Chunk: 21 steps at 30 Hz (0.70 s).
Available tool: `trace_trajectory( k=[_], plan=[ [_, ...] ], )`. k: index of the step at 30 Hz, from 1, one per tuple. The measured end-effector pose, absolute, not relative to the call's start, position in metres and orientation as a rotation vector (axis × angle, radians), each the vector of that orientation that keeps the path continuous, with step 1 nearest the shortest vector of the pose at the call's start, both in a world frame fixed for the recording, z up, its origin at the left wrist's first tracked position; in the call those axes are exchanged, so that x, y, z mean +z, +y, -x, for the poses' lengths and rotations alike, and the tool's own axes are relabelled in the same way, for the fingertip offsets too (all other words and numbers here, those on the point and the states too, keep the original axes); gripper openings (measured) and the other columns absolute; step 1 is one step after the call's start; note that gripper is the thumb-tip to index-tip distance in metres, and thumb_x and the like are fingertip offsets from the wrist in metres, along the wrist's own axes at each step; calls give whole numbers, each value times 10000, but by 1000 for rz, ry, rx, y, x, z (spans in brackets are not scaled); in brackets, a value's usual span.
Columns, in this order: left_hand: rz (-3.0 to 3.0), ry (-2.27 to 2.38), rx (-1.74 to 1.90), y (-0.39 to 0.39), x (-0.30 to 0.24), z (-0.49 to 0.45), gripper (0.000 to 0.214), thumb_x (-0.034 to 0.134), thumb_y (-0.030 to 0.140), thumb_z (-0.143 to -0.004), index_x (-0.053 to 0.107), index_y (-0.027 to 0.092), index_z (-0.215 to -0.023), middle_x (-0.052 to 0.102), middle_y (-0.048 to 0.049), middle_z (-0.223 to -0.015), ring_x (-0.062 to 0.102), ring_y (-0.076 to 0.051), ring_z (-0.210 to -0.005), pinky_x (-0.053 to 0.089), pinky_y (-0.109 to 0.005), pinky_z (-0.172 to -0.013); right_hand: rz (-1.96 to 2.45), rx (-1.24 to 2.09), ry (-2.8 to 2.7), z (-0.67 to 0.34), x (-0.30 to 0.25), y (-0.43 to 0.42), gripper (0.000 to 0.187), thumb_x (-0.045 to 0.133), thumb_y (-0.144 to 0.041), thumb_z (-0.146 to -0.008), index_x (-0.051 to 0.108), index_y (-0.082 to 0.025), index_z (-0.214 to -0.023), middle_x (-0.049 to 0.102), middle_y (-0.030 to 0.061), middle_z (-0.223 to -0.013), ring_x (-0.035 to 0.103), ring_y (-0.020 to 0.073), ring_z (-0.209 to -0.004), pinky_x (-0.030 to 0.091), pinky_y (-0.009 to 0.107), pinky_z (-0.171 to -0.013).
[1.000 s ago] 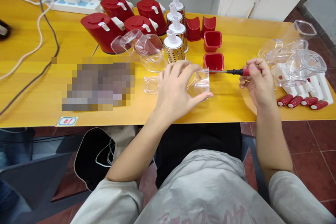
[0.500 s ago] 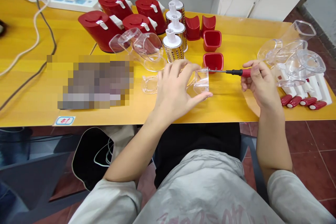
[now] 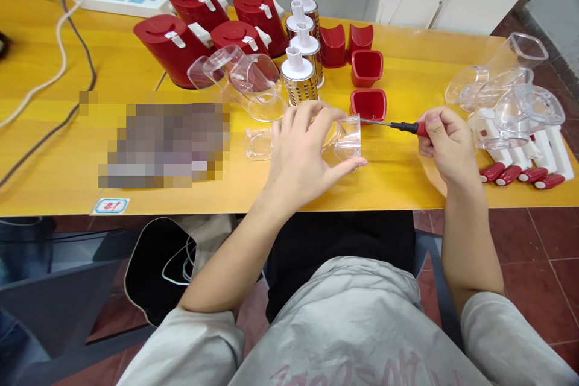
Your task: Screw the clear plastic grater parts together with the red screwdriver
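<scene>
- left hand – grip wrapped over a clear plastic funnel-shaped housing; fingers arched across its top, thumb underneath at the near side
- housing lies on its side on the yellow wooden tabletop, near the front edge, roughly centre; square open mouth faces the right hand
- right hand – grip clenched round the red handle of a slim screwdriver with a black collar; thumb on top of the handle, handle mostly hidden in the fist
- screwdriver held about level, shaft pointing left; tip at the upper rim of the housing's mouth – cannot tell whether it sits on a screw
- the two hands are apart, bridged only by the tool
- just behind the housing: red square plastic cup; three more red pieces further back
- beside that, left: row of perforated metal drums with white caps, running towards the wall
- back left: four red cone-shaped plastic bodies with white tabs; clear housings lying in front of them
- small clear plastic ring piece flat on the tabletop, just left of the left hand
- far right: pile of clear housings; white handles with red tips lined up in front, near the right hand
- back left corner: white power strip with cables trailing off
</scene>
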State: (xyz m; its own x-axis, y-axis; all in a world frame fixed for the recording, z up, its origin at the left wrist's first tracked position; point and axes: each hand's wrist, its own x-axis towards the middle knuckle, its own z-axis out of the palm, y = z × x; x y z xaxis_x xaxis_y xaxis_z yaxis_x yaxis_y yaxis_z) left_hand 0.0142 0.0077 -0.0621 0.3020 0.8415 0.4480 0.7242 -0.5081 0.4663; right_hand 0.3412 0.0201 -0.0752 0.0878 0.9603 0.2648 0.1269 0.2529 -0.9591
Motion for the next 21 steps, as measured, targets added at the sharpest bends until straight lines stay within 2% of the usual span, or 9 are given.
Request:
trace_trajectory(
  k=[2,4,6,8,10,13,18,21],
  plan=[
    [-2385,1449,985,8,-62,-14,883,814,1019,-1053,764,324,-1595,732,-196,-1686,644,-529,-1586,477,-728,-1382,1112,855,-1294,-342,-76,20,572,1062,-798,-955,747,-326,-1033,541,-38,-822,402,142,-608,364,302,-476],
    [-2384,1446,976,7,-61,-14,901,806,1022,-1056,766,309,-1605,722,-211,-1693,642,-540,-1585,472,-743,-1382,1084,849,-1247,-344,-75,20,521,1140,-624,-893,766,-353,-1134,607,-25,-926,466,154,-665,457,315,-523],
    [-2384,1448,965,7,-61,-14,916,806,1031,-1050,769,308,-1611,719,-215,-1695,644,-548,-1581,471,-751,-1378,1053,873,-1221,-344,-74,20,578,1171,-474,-811,768,-385,-1216,666,-3,-1049,560,182,-764,540,327,-575],
    [-2386,1454,962,7,-61,-15,920,802,1045,-1043,770,321,-1609,721,-209,-1693,646,-544,-1581,475,-742,-1379,1022,904,-1223,-344,-74,21,629,1162,-414,-776,761,-411,-1260,692,19,-1137,632,221,-876,586,339,-607],
    [-2389,1457,968,7,-61,-15,927,785,1057,-1046,765,325,-1613,722,-207,-1694,646,-541,-1589,480,-732,-1381,1006,920,-1225,-342,-75,22,658,1155,-430,-770,749,-429,-1288,705,33,-1187,669,252,-953,610,353,-624],
    [-2388,1449,971,7,-61,-14,920,778,1056,-1050,764,327,-1612,723,-209,-1696,647,-543,-1597,487,-732,-1382,1009,953,-1161,-336,-75,21,692,1164,-506,-754,734,-431,-1292,732,34,-1227,660,244,-909,624,377,-642],
    [-2386,1448,937,6,-58,-14,844,870,970,-1048,755,357,-1617,722,-192,-1722,649,-537,-1612,481,-732,-1396,1039,917,-1137,-328,-77,22,517,1026,-723,-961,700,-381,-1172,744,27,-1131,645,221,-803,608,394,-649],
    [-2386,1445,937,5,-57,-15,822,949,878,-1034,753,342,-1625,714,-196,-1737,647,-532,-1607,492,-718,-1383,1028,847,-1168,-329,-78,24,499,1049,-689,-972,703,-375,-1149,735,17,-1055,660,225,-814,600,380,-654]
  ],
)
